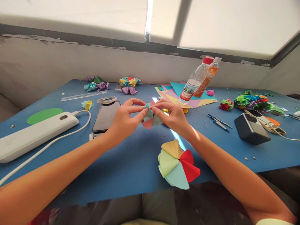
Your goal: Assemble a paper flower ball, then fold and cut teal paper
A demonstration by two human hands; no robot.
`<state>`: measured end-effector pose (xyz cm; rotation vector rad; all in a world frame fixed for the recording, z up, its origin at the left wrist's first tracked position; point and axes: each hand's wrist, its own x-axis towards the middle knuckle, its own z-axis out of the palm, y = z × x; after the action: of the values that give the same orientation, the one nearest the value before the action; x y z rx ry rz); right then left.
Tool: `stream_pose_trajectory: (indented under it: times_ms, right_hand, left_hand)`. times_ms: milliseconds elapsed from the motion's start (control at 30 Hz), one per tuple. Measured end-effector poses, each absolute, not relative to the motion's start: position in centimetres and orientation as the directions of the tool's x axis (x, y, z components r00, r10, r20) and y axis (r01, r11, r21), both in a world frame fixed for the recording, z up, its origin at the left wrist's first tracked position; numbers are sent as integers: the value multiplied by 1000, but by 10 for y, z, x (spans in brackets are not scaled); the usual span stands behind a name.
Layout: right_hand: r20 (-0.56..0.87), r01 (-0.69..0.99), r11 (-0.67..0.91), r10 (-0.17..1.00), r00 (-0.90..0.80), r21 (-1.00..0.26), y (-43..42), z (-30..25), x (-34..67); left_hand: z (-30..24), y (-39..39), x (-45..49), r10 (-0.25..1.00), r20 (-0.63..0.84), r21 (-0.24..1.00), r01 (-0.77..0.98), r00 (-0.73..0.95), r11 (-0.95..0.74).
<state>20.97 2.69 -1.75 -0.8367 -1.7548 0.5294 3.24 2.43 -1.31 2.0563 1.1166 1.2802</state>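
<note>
My left hand (131,115) and my right hand (170,115) meet over the middle of the blue table. Between their fingertips they pinch a small folded paper flower (148,121) with light blue and pink petals. Both thumbs press near its centre, and the fingers hide part of it. Below my right wrist, at the table's front edge, lies a fan of round paper petals (172,167) in yellow, pale green, light blue and red.
A phone (106,115) and white power bank (39,134) lie left, the latter trailing a cable. Coloured paper sheets (173,93) sit under two bottles (192,82). Pens (219,122), a dark box (252,128) and crumpled paper flowers (253,101) are right. A ruler (83,95) lies back left.
</note>
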Motion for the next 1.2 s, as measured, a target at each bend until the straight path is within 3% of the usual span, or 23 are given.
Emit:
stream_pose_trajectory:
  times_ms: [567,833,1200]
  right_hand:
    - [653,293,691,722,-230,-661,32,-16,212]
    - [664,342,690,718,-210,-638,26,-17,208]
    - [657,367,691,717,-234,-623,28,-16,210]
  left_hand:
    - [-9,25,30,842,485,757,369,238,-540]
    - [-10,27,30,805,536,703,395,255,-592]
    - [-12,32,27,827,492,744,362,272,-562]
